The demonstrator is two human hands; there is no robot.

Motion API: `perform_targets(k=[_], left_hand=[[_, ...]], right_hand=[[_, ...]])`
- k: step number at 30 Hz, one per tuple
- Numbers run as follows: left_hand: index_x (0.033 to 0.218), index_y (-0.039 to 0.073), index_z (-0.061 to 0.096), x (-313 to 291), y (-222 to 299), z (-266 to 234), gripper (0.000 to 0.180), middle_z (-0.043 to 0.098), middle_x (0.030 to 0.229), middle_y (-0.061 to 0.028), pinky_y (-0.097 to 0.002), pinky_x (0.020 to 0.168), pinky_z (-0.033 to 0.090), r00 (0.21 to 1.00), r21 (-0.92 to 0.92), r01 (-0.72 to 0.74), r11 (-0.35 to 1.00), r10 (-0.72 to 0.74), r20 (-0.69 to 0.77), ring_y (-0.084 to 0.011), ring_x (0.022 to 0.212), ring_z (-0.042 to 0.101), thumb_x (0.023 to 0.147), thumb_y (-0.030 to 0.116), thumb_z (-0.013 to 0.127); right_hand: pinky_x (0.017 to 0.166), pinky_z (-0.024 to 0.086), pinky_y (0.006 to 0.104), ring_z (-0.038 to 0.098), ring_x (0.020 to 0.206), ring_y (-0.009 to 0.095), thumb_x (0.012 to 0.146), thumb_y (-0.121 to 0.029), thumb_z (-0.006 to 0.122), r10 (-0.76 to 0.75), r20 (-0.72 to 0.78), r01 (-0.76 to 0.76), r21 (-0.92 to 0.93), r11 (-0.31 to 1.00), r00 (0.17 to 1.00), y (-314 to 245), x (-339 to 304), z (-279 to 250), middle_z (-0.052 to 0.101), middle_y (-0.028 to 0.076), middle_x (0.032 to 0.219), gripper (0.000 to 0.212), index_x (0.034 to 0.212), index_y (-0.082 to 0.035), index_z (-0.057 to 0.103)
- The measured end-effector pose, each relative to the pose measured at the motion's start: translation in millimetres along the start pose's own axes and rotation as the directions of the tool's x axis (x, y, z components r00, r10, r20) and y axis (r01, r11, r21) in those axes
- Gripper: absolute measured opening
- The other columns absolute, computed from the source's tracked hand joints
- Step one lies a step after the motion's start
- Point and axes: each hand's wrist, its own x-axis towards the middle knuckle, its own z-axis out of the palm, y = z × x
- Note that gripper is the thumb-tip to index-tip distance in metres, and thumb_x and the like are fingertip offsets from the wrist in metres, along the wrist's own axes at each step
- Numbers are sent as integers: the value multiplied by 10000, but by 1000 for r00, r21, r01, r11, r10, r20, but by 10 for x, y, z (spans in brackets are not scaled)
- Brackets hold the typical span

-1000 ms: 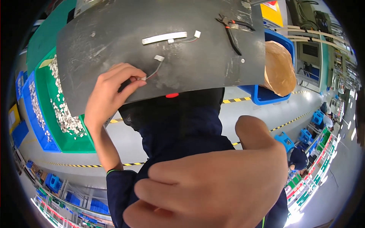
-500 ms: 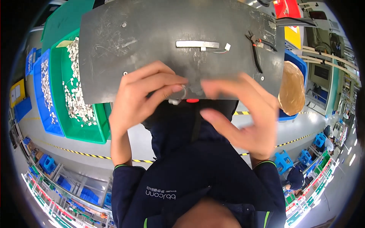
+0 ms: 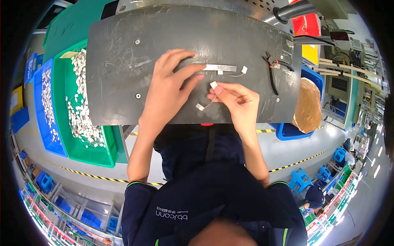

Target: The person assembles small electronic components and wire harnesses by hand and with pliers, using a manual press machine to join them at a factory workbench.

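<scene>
My right hand (image 3: pixel 240 102) pinches a short wire harness by the white connector (image 3: pixel 213 85) at one end. Its thin wires curve down to a second white connector (image 3: pixel 200 107) hanging free near the table's front edge. My left hand (image 3: pixel 169 84) has its fingers spread, the index fingertip over the left end of a flat metal bar (image 3: pixel 221 67) and the thumb apart below it. That bar lies on the dark table. Against its lower edge rests another white-ended harness (image 3: pixel 244 70), with wires running right.
Pliers with black and red handles (image 3: pixel 272 76) lie open at the table's right. Left stand a green bin (image 3: pixel 111 143) and a blue bin (image 3: pixel 57 146) holding many white connectors. A blue tub with brown lining (image 3: pixel 308 106) is at the right. A metal machine (image 3: pixel 254 10) borders the far edge.
Both hands have moved forward over the table. The harness, earlier at my left fingertips, is now in my right hand. My left hand has reached the bar, and the view has shifted slightly.
</scene>
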Motion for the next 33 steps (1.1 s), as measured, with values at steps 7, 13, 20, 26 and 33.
perform_targets(k=[7, 13, 20, 26, 33], left_hand=[[948, 57, 801, -69, -49, 241, 128, 770, 920, -70, -472, 1059, 533, 996, -96, 78, 992, -82, -38, -264, 892, 724, 829, 74, 846], [880, 53, 765, -65, -37, 254, 81, 741, 821, -34, -475, 1079, 505, 987, -191, 127, 973, -144, -77, -247, 777, 665, 835, 70, 830], [879, 40, 757, -67, -70, 215, 120, 787, 915, -65, -480, 1089, 507, 986, -212, 161, 964, -168, -14, -237, 910, 743, 825, 80, 856], [911, 49, 751, -86, -76, 214, 164, 784, 917, -68, -484, 1098, 505, 984, -191, 162, 968, -172, -35, -255, 903, 736, 805, 74, 873], [920, 43, 742, -83, -84, 244, 186, 776, 910, -76, -485, 1102, 505, 985, -186, 156, 970, -167, -45, -259, 892, 726, 792, 56, 876]], right_hand=[[806, 668, 365, 794, 888, 289, 965, 97, 689, 34, -202, -27, 38, 999, 979, -43, 154, 51, 780, 215, 983, 145, 1104, 81, 651], [748, 673, 371, 795, 843, 294, 953, 130, 671, 52, -183, -37, 83, 996, 982, -122, 243, 62, 771, 245, 948, 141, 1037, 50, 589], [726, 663, 351, 793, 825, 273, 961, 92, 696, 88, -147, -84, 35, 996, 985, -206, 343, 63, 772, 237, 904, 182, 1058, 32, 555], [582, 500, 263, 620, 599, 88, 924, -109, 813, -11, -139, -84, -655, 751, 990, -609, 371, -102, 660, 16, 676, 230, 1023, -44, 616], [815, 553, 411, 665, 862, 290, 850, 5, 742, -98, 546, 553, -807, 208, 832, -905, 867, -748, 619, 90, 1022, 240, 1059, -88, 669]])
